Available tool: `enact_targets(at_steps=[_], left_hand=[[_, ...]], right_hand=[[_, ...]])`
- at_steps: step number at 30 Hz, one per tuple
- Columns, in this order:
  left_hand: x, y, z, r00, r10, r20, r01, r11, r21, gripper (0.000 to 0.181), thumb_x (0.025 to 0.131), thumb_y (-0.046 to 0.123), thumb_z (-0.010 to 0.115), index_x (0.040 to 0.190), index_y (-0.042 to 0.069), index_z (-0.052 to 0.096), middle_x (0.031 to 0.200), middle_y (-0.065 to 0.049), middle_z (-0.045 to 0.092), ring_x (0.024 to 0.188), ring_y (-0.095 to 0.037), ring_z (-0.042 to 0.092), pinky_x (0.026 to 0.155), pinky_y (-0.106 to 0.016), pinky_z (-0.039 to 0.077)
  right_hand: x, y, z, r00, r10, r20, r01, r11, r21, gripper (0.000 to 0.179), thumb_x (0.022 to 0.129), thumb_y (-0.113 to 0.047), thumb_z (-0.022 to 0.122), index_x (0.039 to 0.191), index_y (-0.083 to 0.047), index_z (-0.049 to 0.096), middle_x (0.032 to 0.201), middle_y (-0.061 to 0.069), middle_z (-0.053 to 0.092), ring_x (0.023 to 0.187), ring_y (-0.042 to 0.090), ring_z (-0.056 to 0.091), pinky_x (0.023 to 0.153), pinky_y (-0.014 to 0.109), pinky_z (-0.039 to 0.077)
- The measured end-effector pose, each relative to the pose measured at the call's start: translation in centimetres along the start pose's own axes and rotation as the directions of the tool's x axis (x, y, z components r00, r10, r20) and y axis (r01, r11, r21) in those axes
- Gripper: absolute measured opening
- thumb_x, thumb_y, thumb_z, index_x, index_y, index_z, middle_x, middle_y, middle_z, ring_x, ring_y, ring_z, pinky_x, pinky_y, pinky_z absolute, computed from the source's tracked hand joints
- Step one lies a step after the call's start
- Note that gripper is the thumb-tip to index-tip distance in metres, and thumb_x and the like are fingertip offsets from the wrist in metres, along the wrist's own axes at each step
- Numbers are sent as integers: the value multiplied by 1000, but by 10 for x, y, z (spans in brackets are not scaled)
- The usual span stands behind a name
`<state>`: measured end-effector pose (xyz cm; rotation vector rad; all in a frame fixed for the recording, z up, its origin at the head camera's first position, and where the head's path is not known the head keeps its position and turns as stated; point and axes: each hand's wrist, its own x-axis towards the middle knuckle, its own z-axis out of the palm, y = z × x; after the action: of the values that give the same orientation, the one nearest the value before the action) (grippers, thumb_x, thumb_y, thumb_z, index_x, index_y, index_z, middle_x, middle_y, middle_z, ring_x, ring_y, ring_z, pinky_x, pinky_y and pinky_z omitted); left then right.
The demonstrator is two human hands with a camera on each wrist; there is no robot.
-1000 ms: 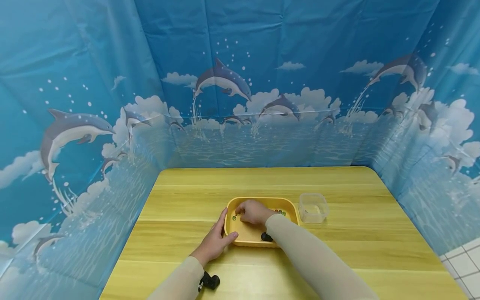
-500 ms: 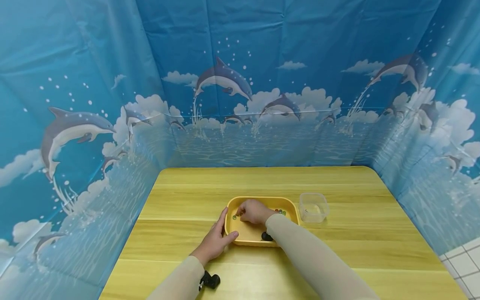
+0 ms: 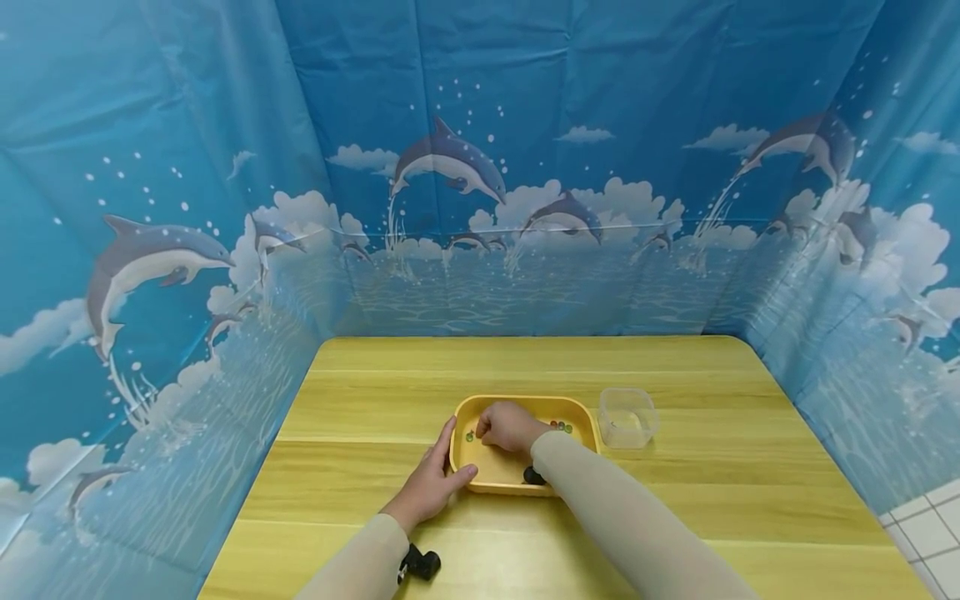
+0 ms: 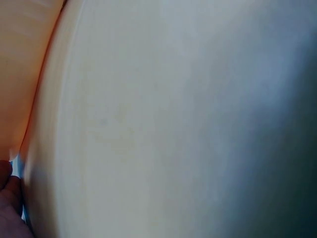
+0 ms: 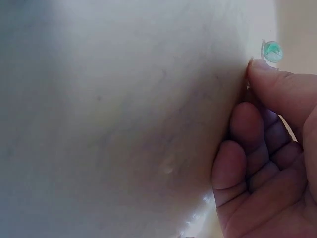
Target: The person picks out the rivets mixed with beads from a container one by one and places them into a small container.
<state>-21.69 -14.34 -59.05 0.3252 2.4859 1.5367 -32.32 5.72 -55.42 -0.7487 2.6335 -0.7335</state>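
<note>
A shallow yellow tray [image 3: 517, 488] stands on the table. My left hand [image 3: 427, 487] rests against its left side and near corner, fingers straight and thumb on the near rim. Inside the tray is my right hand [image 3: 512, 427], its fingers curled and its thumb tip against the index finger; whether something is between them is hidden. A green marble [image 5: 272, 51] lies just beyond the thumb in the right wrist view. That green marble [image 3: 469, 436] shows left of the fingertips in the head view, with a tiny reddish spot beside it. Several coloured marbles [image 3: 561, 426] lie at the tray's right.
A clear plastic box [image 3: 627, 418] stands right of the tray, its contents hard to make out. The wooden table [image 3: 375, 400] is bounded by a blue dolphin-print curtain [image 3: 525, 283]. Black wrist cameras sit under the left wrist [image 3: 424, 564] and right wrist [image 3: 533, 476].
My right fingertips have drawn in slightly to the right, away from the green marble, and curled more. The left hand and the tray stay put.
</note>
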Motion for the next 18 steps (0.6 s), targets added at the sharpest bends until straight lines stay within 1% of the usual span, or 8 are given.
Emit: enact_targets(at_steps=[5, 10, 15, 18], left_hand=[[-1, 1, 0, 1000, -5, -2, 5, 1000, -1, 91, 106, 40, 64, 171, 36, -1, 171, -19, 28, 152, -34, 41, 123, -55, 34], [-2, 2, 0, 1000, -8, 2, 9, 1000, -16, 91, 106, 40, 64, 171, 37, -1, 171, -20, 28, 151, -36, 43, 123, -57, 34], [-3, 1, 0, 1000, -22, -3, 22, 1000, -14, 91, 106, 41, 64, 170, 38, 0, 171, -20, 28, 152, -38, 40, 123, -59, 34], [-3, 0, 0, 1000, -24, -5, 24, 1000, -9, 91, 106, 42, 64, 170, 38, 0, 171, -20, 26, 153, -39, 38, 123, -59, 33]], right_hand=[[-2, -1, 0, 1000, 10, -1, -10, 1000, -3, 7, 94, -9, 78, 97, -15, 82, 98, -3, 78, 85, 8, 63, 83, 32, 58], [-2, 0, 0, 1000, 11, 2, -11, 1000, -5, 8, 94, -8, 78, 94, -16, 81, 96, -4, 76, 82, 9, 61, 81, 31, 56], [-2, -1, 1, 1000, 6, 8, -7, 1000, 13, 10, 94, -5, 77, 91, -15, 79, 91, -4, 74, 79, 11, 58, 77, 31, 53], [-2, 0, 1, 1000, 5, 6, -6, 1000, 14, 11, 94, -5, 77, 90, -15, 78, 90, -4, 73, 79, 11, 57, 78, 31, 53]])
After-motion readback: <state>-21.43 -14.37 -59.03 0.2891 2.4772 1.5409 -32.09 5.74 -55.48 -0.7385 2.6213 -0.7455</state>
